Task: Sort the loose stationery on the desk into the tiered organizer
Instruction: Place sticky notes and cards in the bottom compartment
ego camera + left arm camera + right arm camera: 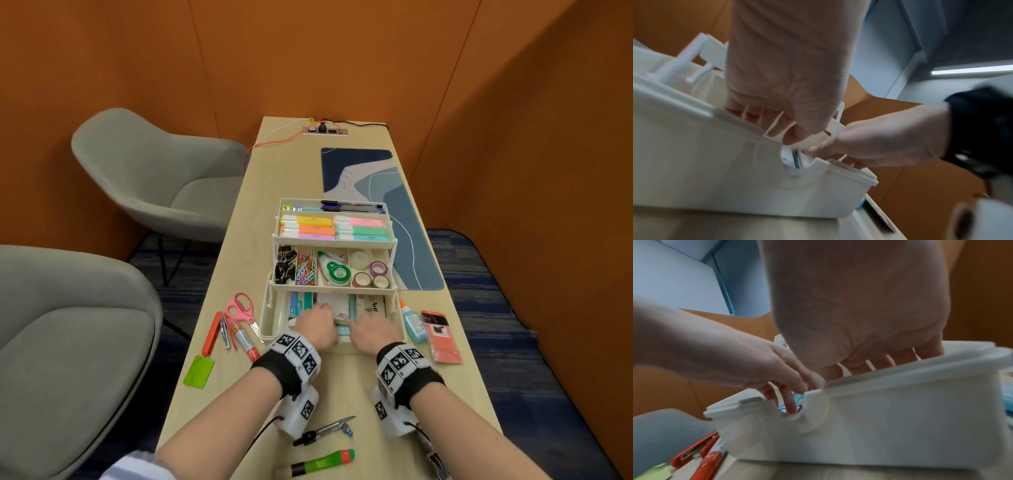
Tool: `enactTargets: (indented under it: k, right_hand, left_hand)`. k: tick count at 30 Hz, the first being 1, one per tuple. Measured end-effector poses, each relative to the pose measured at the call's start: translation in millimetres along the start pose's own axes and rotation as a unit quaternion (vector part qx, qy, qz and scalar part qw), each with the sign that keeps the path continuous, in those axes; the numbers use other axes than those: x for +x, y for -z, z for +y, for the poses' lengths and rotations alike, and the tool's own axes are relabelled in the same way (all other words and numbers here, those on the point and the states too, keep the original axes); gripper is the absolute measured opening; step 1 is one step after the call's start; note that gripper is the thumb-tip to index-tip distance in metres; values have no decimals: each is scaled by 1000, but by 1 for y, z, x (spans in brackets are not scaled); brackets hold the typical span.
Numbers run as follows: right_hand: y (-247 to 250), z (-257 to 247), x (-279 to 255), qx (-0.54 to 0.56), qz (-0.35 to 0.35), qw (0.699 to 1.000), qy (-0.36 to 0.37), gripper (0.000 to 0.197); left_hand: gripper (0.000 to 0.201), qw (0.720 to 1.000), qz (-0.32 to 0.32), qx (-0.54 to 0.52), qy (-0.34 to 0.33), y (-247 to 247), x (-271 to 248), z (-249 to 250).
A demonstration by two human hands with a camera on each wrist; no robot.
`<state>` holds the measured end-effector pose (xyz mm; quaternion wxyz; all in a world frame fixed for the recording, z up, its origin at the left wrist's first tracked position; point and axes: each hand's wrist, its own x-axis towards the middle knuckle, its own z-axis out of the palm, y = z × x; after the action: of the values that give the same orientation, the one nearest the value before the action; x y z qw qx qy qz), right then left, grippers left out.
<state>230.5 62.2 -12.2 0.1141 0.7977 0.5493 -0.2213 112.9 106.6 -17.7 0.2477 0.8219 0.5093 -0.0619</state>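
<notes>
Head view, both hands in organizer (270, 325) bottom tier, wrist views show fingers (790, 404) loosely apart, grip unclear.

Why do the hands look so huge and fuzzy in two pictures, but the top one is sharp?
Left wrist view: the left hand sits right at the wide lens, so it looms, soft and smeared. Right wrist view: likewise for the right hand, dim against the bright organizer. Head view: farther off, evenly lit, mostly sharp, though the desk edges splay out.
</notes>
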Motion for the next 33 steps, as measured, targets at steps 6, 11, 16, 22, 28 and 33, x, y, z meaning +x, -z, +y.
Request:
enactTargets:
  k: [6,11,16,22,28,33]
  right_hand:
    - [-11,11,-6,42,49,996,55,38]
    - [-14,6,7,64,80,990,94,36]
    - [-14,4,15,53,41,993,97,34]
    - [-13,8,16,91,30,991,94,34]
    - [-12,3,15,74,31,990,118,39]
    - [-15,5,15,94,40,988,114,32]
  left_hand:
    - [35,998,-22,-10,54,-7,12,10]
    - [34,993,-19,-83,85,-9,11,10]
    - [40,980,-37,-147,132,-3,11,17]
    - [42,958,-39,-244,144,11,18,17]
    - [43,963,-45,-228,136,7,14,17]
    - [49,968,-70,-206,125,10,12,18]
